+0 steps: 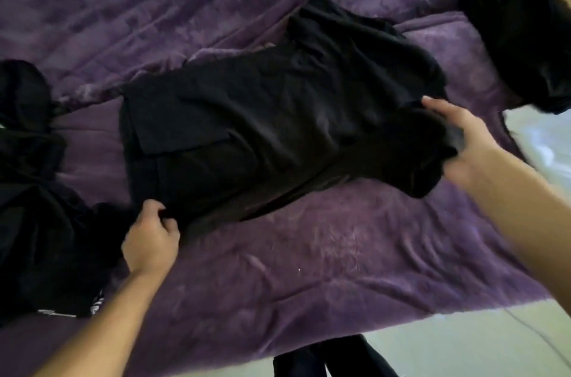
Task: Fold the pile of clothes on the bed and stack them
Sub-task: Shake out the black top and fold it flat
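- Bed (pixel 309 284): covered by a purple plush blanket, creased in long ridges; its near edge is seen against a pale floor (pixel 448 345) at the lower right.
- Black cargo garment (pixel 262 129): laid out across the middle of the bed, lengthwise from lower left to upper right. A flapped patch pocket (pixel 185 129) is shown on its left half. The far end is bunched and partly doubled over near the upper right.
- Left hand (pixel 151 237): placed at the garment's near-left corner; the fingers are curled and the hem is pinched between thumb and fingers. The forearm is extended from the lower left.
- Right hand (pixel 463 145): placed at the garment's right end, somewhat blurred. The fingers are spread over the bunched fabric and a fold of cloth is gripped against the palm.
- Pile of dark clothes (pixel 37 206): heaped on the bed at the left edge, just beside the left hand; single items cannot be told apart. A small white printed mark is seen at its near edge.
- Folded black stack (pixel 525 36): set at the upper right of the bed, well apart from the cargo garment and close to the bed's right edge.
- Dark fabric (pixel 333 358): seen at the bottom edge, below the bed's near side; what it is cannot be told.
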`<state>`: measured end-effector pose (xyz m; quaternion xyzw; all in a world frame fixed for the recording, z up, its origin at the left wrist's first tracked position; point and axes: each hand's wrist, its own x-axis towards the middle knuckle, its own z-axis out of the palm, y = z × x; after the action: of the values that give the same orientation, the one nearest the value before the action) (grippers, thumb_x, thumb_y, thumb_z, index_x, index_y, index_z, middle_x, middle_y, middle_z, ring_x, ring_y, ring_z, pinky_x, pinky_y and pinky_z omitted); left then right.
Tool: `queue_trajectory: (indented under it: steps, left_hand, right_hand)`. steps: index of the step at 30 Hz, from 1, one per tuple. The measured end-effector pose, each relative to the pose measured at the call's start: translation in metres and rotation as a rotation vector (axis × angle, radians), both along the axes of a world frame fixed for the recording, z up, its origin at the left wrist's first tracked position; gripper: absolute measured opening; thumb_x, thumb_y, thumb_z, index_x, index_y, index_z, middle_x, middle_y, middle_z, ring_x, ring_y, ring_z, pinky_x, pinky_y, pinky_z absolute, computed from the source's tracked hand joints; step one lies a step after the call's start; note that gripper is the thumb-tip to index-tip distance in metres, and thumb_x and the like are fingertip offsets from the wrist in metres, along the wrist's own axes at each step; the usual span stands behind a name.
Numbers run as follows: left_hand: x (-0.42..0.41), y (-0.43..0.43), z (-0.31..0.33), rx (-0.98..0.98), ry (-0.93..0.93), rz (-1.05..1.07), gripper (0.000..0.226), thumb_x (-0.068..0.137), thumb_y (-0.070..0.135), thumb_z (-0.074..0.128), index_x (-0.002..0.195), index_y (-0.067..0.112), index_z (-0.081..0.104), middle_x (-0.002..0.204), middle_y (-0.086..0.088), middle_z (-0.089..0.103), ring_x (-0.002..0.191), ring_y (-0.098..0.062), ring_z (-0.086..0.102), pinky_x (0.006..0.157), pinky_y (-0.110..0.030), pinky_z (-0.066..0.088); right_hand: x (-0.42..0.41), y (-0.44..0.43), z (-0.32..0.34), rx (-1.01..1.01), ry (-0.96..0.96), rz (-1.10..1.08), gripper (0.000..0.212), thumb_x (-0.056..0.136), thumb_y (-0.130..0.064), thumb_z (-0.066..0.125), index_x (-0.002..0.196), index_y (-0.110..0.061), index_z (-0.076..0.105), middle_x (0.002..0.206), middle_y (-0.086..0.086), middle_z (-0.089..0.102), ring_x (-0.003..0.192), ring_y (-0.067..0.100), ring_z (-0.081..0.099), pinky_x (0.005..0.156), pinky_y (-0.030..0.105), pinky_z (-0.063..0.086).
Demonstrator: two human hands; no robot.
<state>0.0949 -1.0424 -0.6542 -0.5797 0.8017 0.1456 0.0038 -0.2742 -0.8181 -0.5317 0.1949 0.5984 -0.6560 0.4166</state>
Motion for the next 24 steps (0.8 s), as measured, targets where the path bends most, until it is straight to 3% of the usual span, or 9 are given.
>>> queue_trajectory:
  steps: [5,9,12,14,16,18,20,22,24]
  left_hand:
    - [-0.054,-0.097,0.019,-0.119,0.059,-0.005,0.022,0.084,0.008,0.059,0.104,0.012,0.051,0.091,-0.027,0.063,0.084,-0.048,0.060,0.069,-0.046,0.045]
    - [-0.103,-0.168,0.023,-0.133,0.110,0.031,0.022,0.087,0.012,0.055,0.108,0.013,0.051,0.106,-0.027,0.062,0.100,-0.048,0.056,0.082,-0.050,0.044]
    - [-0.132,-0.212,0.016,-0.147,0.100,0.036,0.029,0.088,0.016,0.056,0.116,0.012,0.049,0.122,-0.025,0.053,0.114,-0.045,0.048,0.095,-0.053,0.040]
    - [-0.142,-0.219,0.008,-0.219,0.064,-0.066,0.033,0.086,0.018,0.059,0.117,0.010,0.051,0.123,-0.026,0.048,0.113,-0.047,0.045,0.095,-0.055,0.037]
    - [-0.145,-0.204,-0.005,-0.271,0.077,-0.286,0.032,0.085,0.020,0.062,0.115,0.010,0.056,0.118,-0.025,0.049,0.107,-0.045,0.047,0.088,-0.054,0.040]
    - [-0.143,-0.180,-0.023,-0.227,0.061,-0.486,0.037,0.085,0.027,0.066,0.118,0.011,0.060,0.121,-0.020,0.051,0.109,-0.042,0.048,0.087,-0.052,0.040]
    - [-0.140,-0.170,-0.044,-0.156,-0.008,-0.515,0.045,0.086,0.033,0.066,0.126,0.013,0.058,0.131,-0.018,0.049,0.119,-0.040,0.045,0.093,-0.053,0.037]
    - [-0.138,-0.181,-0.061,-0.147,-0.060,-0.438,0.046,0.089,0.030,0.063,0.130,0.012,0.056,0.136,-0.020,0.048,0.123,-0.041,0.043,0.094,-0.055,0.036]
    - [-0.139,-0.201,-0.070,-0.162,-0.115,-0.363,0.045,0.090,0.023,0.060,0.132,0.007,0.054,0.135,-0.024,0.047,0.120,-0.045,0.043,0.093,-0.057,0.037]
  right_hand:
    - [-0.062,-0.105,0.003,-0.021,0.043,-0.014,0.031,0.094,-0.012,0.039,0.112,-0.009,0.064,0.106,0.008,0.070,0.100,0.022,0.068,0.084,0.033,0.057]
    - [-0.115,-0.181,-0.004,-0.032,0.108,-0.158,0.036,0.104,-0.020,0.032,0.086,-0.010,0.062,0.062,0.004,0.068,0.055,0.016,0.068,0.048,0.024,0.054]
    - [-0.143,-0.230,-0.019,-0.104,0.144,-0.199,0.029,0.100,-0.033,0.048,0.114,-0.010,0.058,0.112,0.010,0.062,0.089,0.027,0.063,0.058,0.035,0.060]
    - [-0.147,-0.246,-0.035,-0.053,0.194,-0.040,0.034,0.098,-0.041,0.050,0.123,-0.019,0.048,0.125,0.006,0.050,0.096,0.027,0.059,0.060,0.039,0.060]
    - [-0.138,-0.245,-0.060,0.185,0.384,0.175,0.038,0.095,-0.042,0.054,0.125,-0.020,0.049,0.117,0.003,0.053,0.098,0.023,0.059,0.060,0.035,0.058]
    - [-0.126,-0.222,-0.093,0.524,0.823,0.435,0.044,0.090,-0.039,0.061,0.128,-0.017,0.055,0.114,0.003,0.061,0.104,0.023,0.059,0.082,0.040,0.055]
    - [-0.114,-0.185,-0.122,0.745,1.189,0.846,0.053,0.089,-0.042,0.061,0.136,-0.019,0.051,0.138,0.010,0.052,0.127,0.027,0.048,0.105,0.042,0.041]
    - [-0.114,-0.144,-0.144,0.936,1.277,1.196,0.064,0.090,-0.051,0.055,0.147,-0.027,0.036,0.157,0.008,0.026,0.145,0.027,0.022,0.112,0.050,0.028]
    - [-0.129,-0.109,-0.155,1.129,1.235,1.325,0.070,0.091,-0.057,0.047,0.151,-0.030,0.025,0.161,0.004,0.014,0.148,0.024,0.010,0.114,0.051,0.022]
